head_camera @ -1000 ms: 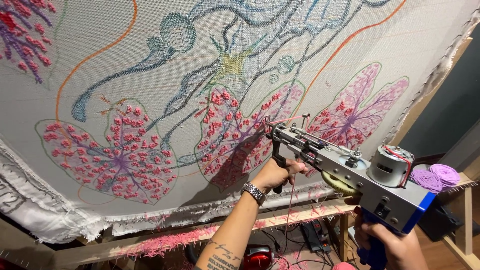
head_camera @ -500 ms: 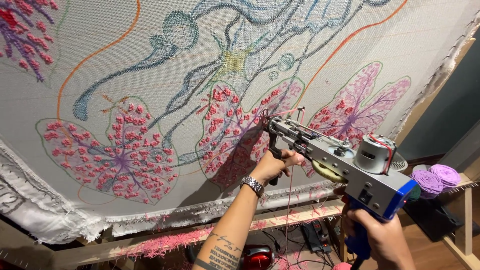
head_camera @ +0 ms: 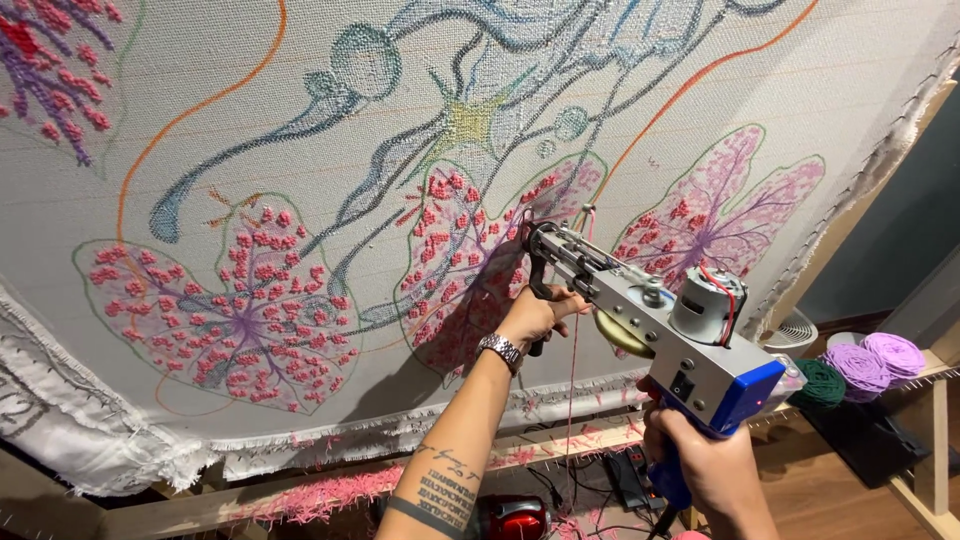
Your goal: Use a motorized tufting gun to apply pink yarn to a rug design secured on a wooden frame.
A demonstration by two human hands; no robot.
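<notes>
Open cloth (head_camera: 250, 120) is left unobstructed across the frame's upper left. At lower right, passage is narrowed by yarn balls (head_camera: 880, 360) and the wooden frame (head_camera: 935, 440).

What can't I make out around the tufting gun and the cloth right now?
Head view only:
- Needle tip of the tufting gun: too small to make out against the cloth.
- Front grip: covered by the left hand.
- Rear handle: wrapped by the right hand.
- Cloth's top and left: cut off by the frame edge.

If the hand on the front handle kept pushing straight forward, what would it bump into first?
Probably the stretched cloth, at the pink leaf shape just beyond the left hand. Depth is hard to judge.
</notes>
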